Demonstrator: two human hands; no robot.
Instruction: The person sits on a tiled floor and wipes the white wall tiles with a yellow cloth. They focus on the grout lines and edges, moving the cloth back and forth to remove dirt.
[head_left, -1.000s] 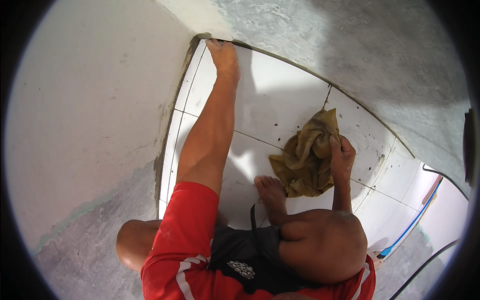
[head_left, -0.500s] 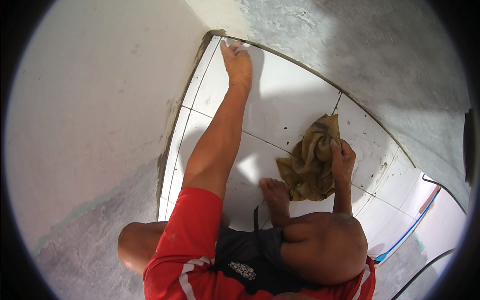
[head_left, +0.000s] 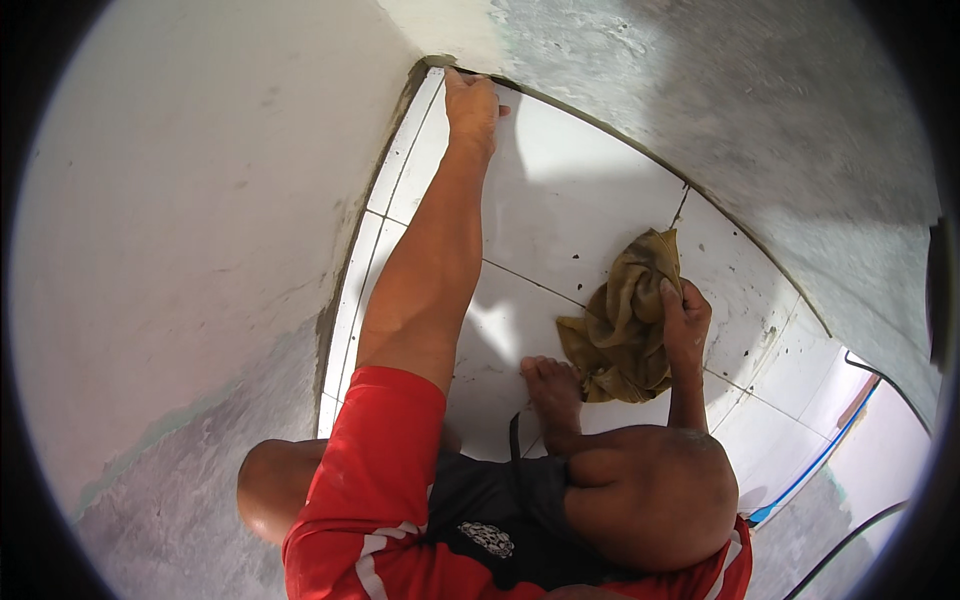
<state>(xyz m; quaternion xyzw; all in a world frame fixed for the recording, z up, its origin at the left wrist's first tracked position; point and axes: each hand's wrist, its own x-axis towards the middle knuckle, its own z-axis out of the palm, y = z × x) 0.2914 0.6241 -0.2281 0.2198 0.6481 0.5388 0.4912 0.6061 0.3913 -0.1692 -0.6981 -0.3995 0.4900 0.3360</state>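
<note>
My left hand (head_left: 472,108) reaches far forward to the tile corner where the two walls meet. Its fingers are bunched and bent down against the joint at the wall's foot; whatever they may hold is hidden. White floor tiles (head_left: 560,225) with dark joints spread beneath that arm. My right hand (head_left: 686,318) grips a crumpled olive-brown cloth (head_left: 630,320) by its right side, thumb on top. The cloth hangs in folds just above or on the tiles, beside my bare foot (head_left: 551,395); whether it touches the floor I cannot tell.
A pale plastered wall (head_left: 220,200) rises on the left, and a rough grey wall (head_left: 720,90) runs along the far and right side. Dark crumbs (head_left: 577,257) dot the tiles. A blue cable (head_left: 820,465) and a black cable (head_left: 845,548) lie at the lower right.
My left hand has shifted slightly at the corner, its fingers drawing together from a looser spread. The right hand and the cloth look nearly the same.
</note>
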